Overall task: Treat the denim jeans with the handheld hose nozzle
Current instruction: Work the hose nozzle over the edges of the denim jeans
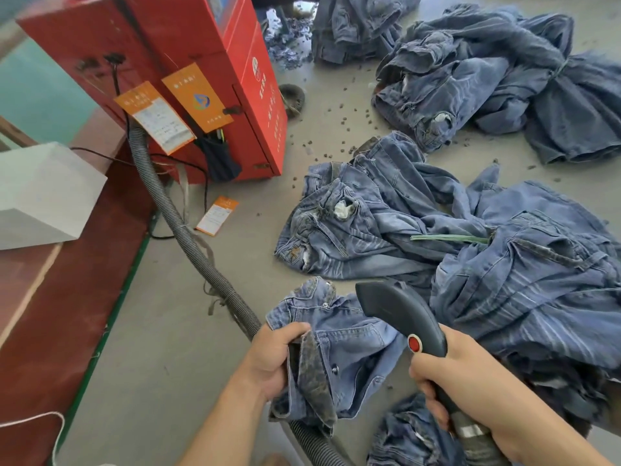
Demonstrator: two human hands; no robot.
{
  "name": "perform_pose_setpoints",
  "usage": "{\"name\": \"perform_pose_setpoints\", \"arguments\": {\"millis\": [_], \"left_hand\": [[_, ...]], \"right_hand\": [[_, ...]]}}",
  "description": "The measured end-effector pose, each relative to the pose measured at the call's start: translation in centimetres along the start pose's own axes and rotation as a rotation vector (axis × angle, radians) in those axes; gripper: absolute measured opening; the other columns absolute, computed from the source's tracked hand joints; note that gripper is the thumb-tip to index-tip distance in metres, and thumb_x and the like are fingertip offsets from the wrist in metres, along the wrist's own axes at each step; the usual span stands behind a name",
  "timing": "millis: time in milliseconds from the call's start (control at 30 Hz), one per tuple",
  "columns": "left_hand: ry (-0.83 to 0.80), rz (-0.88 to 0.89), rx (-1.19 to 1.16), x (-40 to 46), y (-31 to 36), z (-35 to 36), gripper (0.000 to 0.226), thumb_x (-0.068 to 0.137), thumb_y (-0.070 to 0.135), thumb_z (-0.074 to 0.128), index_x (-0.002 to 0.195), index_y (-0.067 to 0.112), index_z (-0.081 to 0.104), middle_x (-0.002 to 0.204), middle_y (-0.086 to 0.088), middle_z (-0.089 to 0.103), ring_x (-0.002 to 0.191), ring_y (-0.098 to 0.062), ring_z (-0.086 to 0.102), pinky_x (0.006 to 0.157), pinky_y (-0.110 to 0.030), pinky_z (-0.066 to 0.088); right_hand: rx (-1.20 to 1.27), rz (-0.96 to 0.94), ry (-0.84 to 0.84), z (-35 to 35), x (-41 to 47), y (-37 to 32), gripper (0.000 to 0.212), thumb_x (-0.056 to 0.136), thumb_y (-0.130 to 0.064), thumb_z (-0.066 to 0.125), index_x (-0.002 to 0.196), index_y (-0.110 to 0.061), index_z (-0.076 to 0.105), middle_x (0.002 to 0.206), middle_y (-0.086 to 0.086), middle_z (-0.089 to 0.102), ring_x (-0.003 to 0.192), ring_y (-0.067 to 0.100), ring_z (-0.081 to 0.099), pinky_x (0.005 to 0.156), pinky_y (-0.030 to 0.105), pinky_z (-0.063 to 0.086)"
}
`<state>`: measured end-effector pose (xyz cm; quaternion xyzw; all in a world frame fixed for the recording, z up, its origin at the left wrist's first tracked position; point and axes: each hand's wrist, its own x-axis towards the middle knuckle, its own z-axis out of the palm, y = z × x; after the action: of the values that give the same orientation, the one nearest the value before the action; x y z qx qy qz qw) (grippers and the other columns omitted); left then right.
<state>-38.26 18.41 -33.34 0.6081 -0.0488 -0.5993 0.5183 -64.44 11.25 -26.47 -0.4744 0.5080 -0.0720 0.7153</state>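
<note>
My left hand (268, 359) gripped the waistband of the denim jeans (339, 351), bunched on the floor (151, 364) just in front of me. My right hand (470, 375) clasped the handle of the hose nozzle (400, 317), its head over the jeans. The ribbed hose (188, 237) ran back to the red machine (201, 62).
</note>
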Motion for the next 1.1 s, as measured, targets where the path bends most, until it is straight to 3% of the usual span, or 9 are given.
{"name": "perform_pose_setpoints", "arguments": {"millis": [233,433,500,567,667,733,800,967,1100], "left_hand": [[-0.098,-0.031,-0.075,-0.6,-0.7,0.4,0.029,0.080,0.002,0.072,0.107,-0.008,0.074,0.099,-0.035,0.071,0.083,-0.043,0.073,0.086,-0.065,0.057],[-0.135,0.047,0.099,-0.9,-1.2,0.3,0.029,0.081,-0.001,0.068,0.109,0.003,0.076,0.112,-0.031,0.072,0.098,-0.045,0.073,0.086,-0.057,0.060],[-0.132,0.158,0.341,-1.0,-1.0,0.7,0.033,0.086,-0.001,0.062,0.107,0.019,0.078,0.111,-0.014,0.077,0.104,-0.034,0.074,0.090,-0.045,0.060],[-0.098,0.278,0.717,-0.9,-0.9,0.9,0.040,0.089,0.002,0.056,0.110,0.031,0.074,0.107,0.012,0.077,0.109,-0.016,0.070,0.094,-0.017,0.052],[-0.128,0.456,1.090,-0.6,-1.0,1.3,0.054,0.090,0.005,0.053,0.129,0.043,0.056,0.125,0.018,0.058,0.124,-0.004,0.052,0.098,0.005,0.030],[-0.202,0.569,1.192,-0.5,-1.7,1.4,0.068,0.092,0.006,0.052,0.142,0.049,0.039,0.143,0.016,0.047,0.142,-0.007,0.037,0.123,-0.017,0.020],[-0.212,0.679,1.363,-0.1,-2.5,1.2,0.070,0.093,0.008,0.052,0.156,0.035,0.035,0.160,0.010,0.036,0.154,-0.009,0.017,0.131,-0.038,0.006],[-0.291,0.869,1.662,0.3,-4.2,0.2,0.069,0.094,0.014,0.059,0.159,0.023,0.039,0.169,0.004,0.028,0.160,-0.015,0.003,0.130,-0.042,-0.003],[-0.211,0.939,1.701,0.4,-4.2,0.1,0.068,0.100,0.029,0.059,0.161,0.024,0.031,0.169,0.006,0.021,0.159,-0.010,-0.007,0.130,-0.041,-0.006]], "right_hand": [[-0.188,-0.043,-0.104,2.4,-0.2,-0.4,0.012,0.079,-0.020,0.057,0.076,-0.029,0.050,0.058,0.016,0.053,0.041,0.028,0.048,0.045,0.029,0.036],[0.028,-0.006,0.158,1.2,1.7,-0.3,0.012,0.093,-0.003,0.059,0.090,-0.007,0.048,0.058,0.016,0.050,0.044,0.024,0.043,0.046,0.035,0.040],[0.088,0.005,0.152,0.0,0.8,-0.3,0.013,0.094,-0.006,0.061,0.089,-0.008,0.049,0.058,0.015,0.050,0.043,0.024,0.043,0.043,0.030,0.039],[0.006,-0.017,0.083,-0.6,-0.2,-0.4,0.013,0.093,-0.009,0.062,0.087,-0.012,0.051,0.057,0.014,0.052,0.043,0.025,0.045,0.043,0.030,0.038],[-0.269,-0.057,-0.074,0.3,-1.2,-1.5,0.015,0.080,-0.017,0.061,0.088,-0.011,0.049,0.056,0.011,0.054,0.041,0.024,0.050,0.044,0.025,0.037],[-0.385,-0.038,-0.126,1.2,-1.1,-1.8,0.020,0.075,-0.020,0.058,0.089,-0.012,0.048,0.055,0.004,0.052,0.042,0.021,0.049,0.044,0.024,0.035],[-0.506,-0.069,-0.088,2.1,-0.6,-1.5,0.017,0.072,-0.021,0.058,0.085,-0.015,0.048,0.053,-0.005,0.047,0.044,0.015,0.044,0.049,0.024,0.034],[-0.439,-0.108,0.152,2.3,0.9,-1.4,0.012,0.087,-0.011,0.063,0.090,-0.010,0.051,0.050,0.002,0.053,0.038,0.023,0.049,0.045,0.027,0.035],[-0.327,-0.067,0.060,0.9,-0.5,-2.3,0.010,0.087,-0.012,0.058,0.090,-0.012,0.048,0.053,0.011,0.054,0.040,0.026,0.049,0.047,0.028,0.035]]}}
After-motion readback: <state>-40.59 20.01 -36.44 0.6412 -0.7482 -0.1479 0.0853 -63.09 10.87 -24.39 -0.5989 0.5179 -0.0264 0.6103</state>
